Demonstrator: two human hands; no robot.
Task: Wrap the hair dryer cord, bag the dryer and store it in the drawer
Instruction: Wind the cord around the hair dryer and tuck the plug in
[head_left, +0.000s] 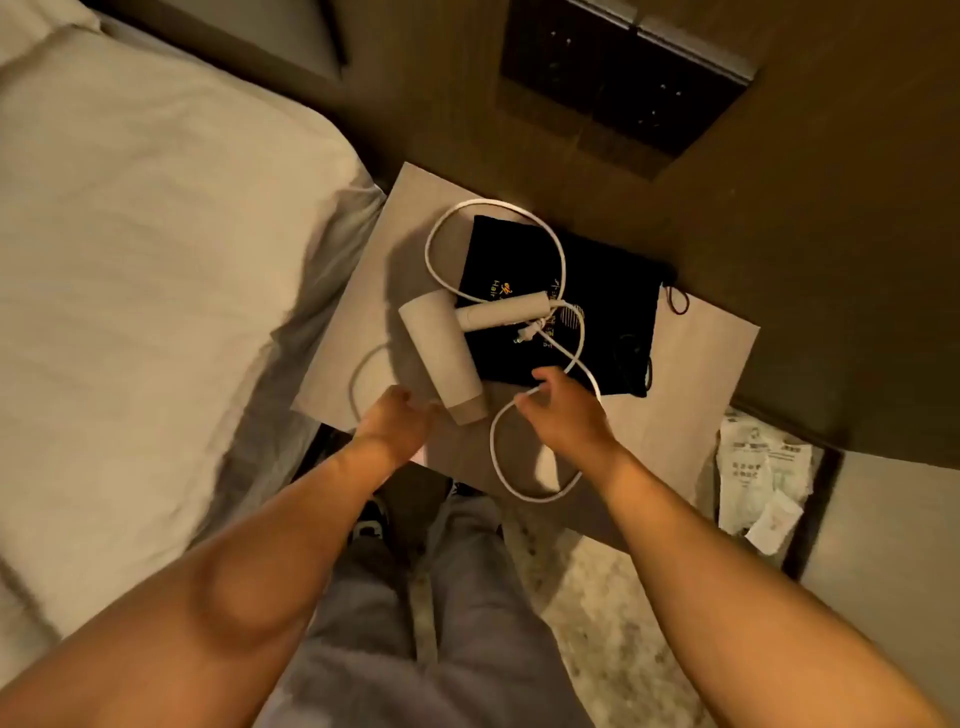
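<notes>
Right now right hand (563, 410) pinches cord (496, 457), left hand (395, 421) half-open by dryer (441, 358); cord loops over bag (587, 291), could snag & drag it off table (691, 353).

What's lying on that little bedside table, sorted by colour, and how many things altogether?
White: 2, the hair dryer and its loose cord
Black: 1, the drawstring bag under the dryer's handle
Total: 3 on the table
</notes>
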